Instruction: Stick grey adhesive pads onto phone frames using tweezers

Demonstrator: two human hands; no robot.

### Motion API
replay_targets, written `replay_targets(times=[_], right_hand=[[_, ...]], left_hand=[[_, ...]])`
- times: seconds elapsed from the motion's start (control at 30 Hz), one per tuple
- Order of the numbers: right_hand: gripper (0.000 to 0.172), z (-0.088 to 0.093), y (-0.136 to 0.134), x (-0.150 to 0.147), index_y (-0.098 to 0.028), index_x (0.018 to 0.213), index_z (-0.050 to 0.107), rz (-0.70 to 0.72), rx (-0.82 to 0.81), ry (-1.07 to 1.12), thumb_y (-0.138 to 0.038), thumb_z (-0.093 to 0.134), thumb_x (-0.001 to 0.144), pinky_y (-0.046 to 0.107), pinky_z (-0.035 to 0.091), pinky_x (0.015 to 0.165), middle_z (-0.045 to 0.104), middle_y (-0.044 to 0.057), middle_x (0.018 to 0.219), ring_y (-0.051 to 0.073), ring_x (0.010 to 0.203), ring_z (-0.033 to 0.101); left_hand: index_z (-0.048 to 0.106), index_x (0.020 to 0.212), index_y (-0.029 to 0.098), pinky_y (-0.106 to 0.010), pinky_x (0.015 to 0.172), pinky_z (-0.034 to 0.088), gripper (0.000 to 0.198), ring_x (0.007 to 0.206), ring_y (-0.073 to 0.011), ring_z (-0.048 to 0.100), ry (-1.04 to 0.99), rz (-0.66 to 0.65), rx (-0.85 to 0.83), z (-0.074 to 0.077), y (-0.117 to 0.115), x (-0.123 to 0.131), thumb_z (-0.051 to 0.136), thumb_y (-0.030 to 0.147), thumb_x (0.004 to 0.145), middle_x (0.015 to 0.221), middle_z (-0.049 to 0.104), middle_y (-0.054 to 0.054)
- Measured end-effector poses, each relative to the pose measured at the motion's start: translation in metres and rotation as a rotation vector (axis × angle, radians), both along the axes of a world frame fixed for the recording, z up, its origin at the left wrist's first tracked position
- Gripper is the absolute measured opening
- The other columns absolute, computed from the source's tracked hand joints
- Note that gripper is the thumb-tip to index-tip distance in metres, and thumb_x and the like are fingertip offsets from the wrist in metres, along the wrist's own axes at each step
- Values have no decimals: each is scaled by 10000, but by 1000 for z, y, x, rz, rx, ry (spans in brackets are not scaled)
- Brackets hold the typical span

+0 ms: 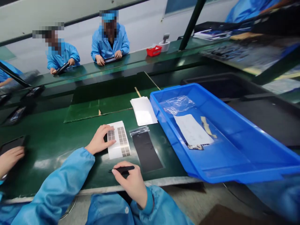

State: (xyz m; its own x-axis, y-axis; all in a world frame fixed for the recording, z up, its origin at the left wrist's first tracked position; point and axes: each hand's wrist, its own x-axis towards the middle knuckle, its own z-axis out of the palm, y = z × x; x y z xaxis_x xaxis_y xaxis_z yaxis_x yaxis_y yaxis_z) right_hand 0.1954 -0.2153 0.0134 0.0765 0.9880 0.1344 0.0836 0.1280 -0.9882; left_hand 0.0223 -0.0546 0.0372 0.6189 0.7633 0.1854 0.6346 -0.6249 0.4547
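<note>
My left hand (100, 139) lies on a white sheet of small grey square stickers (122, 137), its thumb and fingers spread over the sheet's left side. My right hand (134, 181) is closed round slim black tweezers (125, 169), whose thin tip points left, just below the sheet. To the right of the sheet lies a clear plastic bag with a flat black piece (147, 151) inside. A stack of white paper (144, 111) sits behind the bag, against the blue tray.
A large blue tray (234, 156) on the right holds clear plastic and white paper (192, 129). At left, a co-worker's hand (10, 159) touches a dark flat device. A green board (105, 100) lies behind the sheet. Two people in blue handle dark devices across the line.
</note>
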Motion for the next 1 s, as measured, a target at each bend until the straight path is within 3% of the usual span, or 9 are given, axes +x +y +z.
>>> replay_targets(times=[0.1,0.27,0.77,1.0], right_hand=[[53,0,1,-1,-218,800,752,-23,6,4,-188,717,774,297,590,680,771,22,755,197,677,730],[47,-2,2,-1,-220,799,749,-43,-10,-7,-197,713,781,299,588,678,771,25,753,198,678,731],[109,-19,3,-2,-221,845,737,-66,-84,-54,-328,713,848,354,619,704,764,74,798,251,740,742],[117,-20,3,-1,-212,840,731,-48,-85,-72,-326,710,852,307,600,697,760,71,798,230,735,742]], left_hand=[[572,1286,195,-474,1037,429,549,1207,-286,502,8,-78,-3,-7,-14,-4,697,445,814,1285,554,-134],[552,1323,194,-499,1045,414,628,1231,-313,475,63,-80,30,-19,-16,-5,719,490,795,1318,526,-151],[542,1286,210,-480,1016,442,521,1196,-300,487,-46,-64,-6,-23,-15,0,692,431,839,1300,525,-125],[554,1268,222,-445,1017,461,396,1182,-271,524,-145,14,8,-23,-14,-1,613,372,906,1258,579,-110]])
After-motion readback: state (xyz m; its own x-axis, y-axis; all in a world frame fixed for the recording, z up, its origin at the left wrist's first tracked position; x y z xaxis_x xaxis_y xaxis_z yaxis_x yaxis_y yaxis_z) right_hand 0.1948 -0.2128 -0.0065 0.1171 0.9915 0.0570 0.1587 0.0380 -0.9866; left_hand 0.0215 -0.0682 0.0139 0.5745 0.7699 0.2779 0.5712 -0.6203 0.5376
